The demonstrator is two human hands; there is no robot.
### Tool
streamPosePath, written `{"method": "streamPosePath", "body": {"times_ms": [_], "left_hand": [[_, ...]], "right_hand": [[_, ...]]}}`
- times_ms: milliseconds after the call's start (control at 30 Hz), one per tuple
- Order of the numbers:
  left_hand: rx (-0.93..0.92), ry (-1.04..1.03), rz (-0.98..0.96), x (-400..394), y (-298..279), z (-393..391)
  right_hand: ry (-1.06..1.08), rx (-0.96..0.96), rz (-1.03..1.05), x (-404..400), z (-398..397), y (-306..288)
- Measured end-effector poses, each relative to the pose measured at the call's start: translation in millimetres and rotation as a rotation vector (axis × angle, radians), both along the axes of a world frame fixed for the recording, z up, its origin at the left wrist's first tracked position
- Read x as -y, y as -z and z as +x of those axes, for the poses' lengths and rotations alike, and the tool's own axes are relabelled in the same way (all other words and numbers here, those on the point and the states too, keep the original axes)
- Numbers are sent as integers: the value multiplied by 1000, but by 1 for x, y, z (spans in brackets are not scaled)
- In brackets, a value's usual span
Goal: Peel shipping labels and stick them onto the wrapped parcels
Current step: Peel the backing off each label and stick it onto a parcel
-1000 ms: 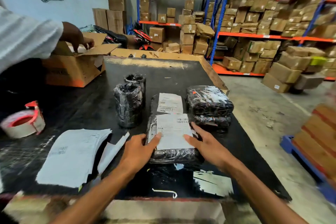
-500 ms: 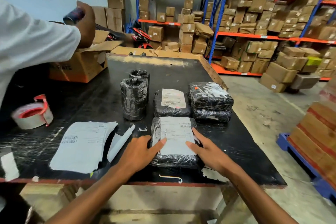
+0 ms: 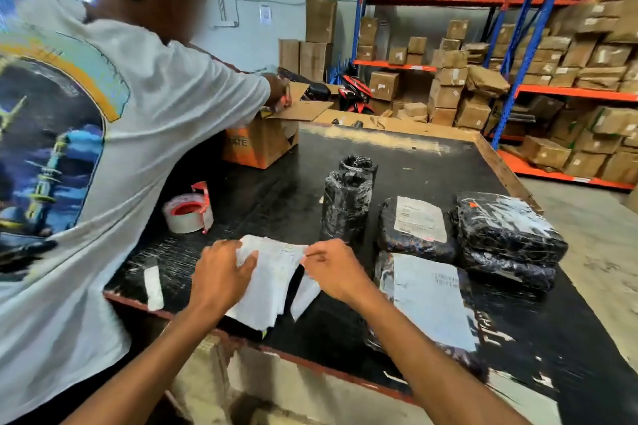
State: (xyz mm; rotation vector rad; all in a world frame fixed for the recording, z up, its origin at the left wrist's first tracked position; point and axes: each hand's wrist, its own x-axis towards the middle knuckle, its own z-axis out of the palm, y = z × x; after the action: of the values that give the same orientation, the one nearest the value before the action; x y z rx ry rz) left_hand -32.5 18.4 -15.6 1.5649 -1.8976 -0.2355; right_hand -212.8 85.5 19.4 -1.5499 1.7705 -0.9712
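The black table (image 3: 431,162) held wrapped parcels (image 3: 507,231), two already labelled. The label stack (image 3: 266,281) lay near its front edge. The left hand (image 3: 221,274) gripped the stack; the right hand (image 3: 333,271) pinched its top corner. A fast pull could tear the label

White labels (image 3: 267,278), black parcels (image 3: 507,224)

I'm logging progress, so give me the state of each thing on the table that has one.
near flat parcel: labelled
far flat parcel: labelled
stacked parcels: unlabelled on top
two upright rolls: no label visible
label stack: top sheet being pinched
left hand: holding stack
right hand: pinching edge
cardboard box: flaps open
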Motion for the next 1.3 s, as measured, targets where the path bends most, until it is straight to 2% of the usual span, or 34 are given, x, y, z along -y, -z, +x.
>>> {"method": "streamPosePath", "body": {"times_ms": [133, 267, 400, 567, 733, 900, 1033, 1200, 1300], "left_hand": [[-106, -42, 175, 12, 8, 16], [-348, -95, 221, 17, 8, 14], [-447, -39, 217, 21, 8, 16], [-306, -4, 132, 24, 9, 20], [-156, -75, -47, 21, -3, 25], [-290, -53, -62, 16, -19, 25], [-294, -22, -16, 15, -19, 24], [-288, -7, 0, 14, -22, 28], [-377, 8, 27, 11, -25, 26]], "right_hand": [[13, -111, 43, 27, 23, 23], [57, -76, 54, 35, 25, 35], [77, -65, 40, 35, 23, 41], [92, -73, 11, 32, 28, 42], [72, -99, -10, 27, 27, 42], [14, -193, -69, 19, 25, 38], [5, -229, -73, 16, 27, 33], [1, -195, -91, 15, 29, 35], [26, -155, -153, 14, 34, 34]]}}
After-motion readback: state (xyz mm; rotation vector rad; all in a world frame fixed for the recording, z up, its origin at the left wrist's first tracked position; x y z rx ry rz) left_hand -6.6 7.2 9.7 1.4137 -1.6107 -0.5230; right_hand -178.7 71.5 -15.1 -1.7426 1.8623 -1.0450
